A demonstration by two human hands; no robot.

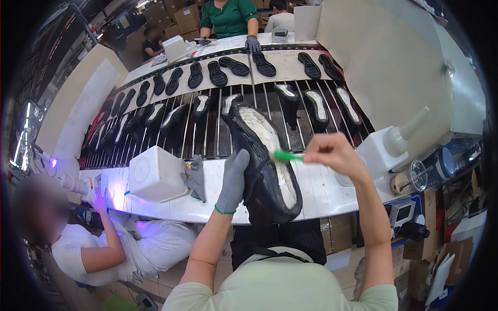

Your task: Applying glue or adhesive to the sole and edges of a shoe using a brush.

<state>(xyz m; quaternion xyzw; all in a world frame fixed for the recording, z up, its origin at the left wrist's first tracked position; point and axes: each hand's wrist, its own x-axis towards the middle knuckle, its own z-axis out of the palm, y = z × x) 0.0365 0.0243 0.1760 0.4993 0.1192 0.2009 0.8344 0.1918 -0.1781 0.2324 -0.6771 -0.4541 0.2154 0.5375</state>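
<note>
While the left hand [232,181], in a grey glove, wraps around the left edge of a black shoe [262,166] and holds it sole-up over the near edge of the white tabletop [321,189], the bare right hand [332,151] is pinched shut on a green-handled brush [287,155], with the tip touching the pale patch on the sole. So both hands are closed on something. Just left of the shoe there's a white boxy container [154,173] on the tabletop, and off to the right a white squeeze bottle [391,145] with a long nozzle. Further away, a rack of metal rods [207,129] carries a row of black shoes, and beyond that loose black soles [233,67] lie in a line. A gloved co-worker's hand [252,44] rests at the far side, and another person sits at near left.
</note>
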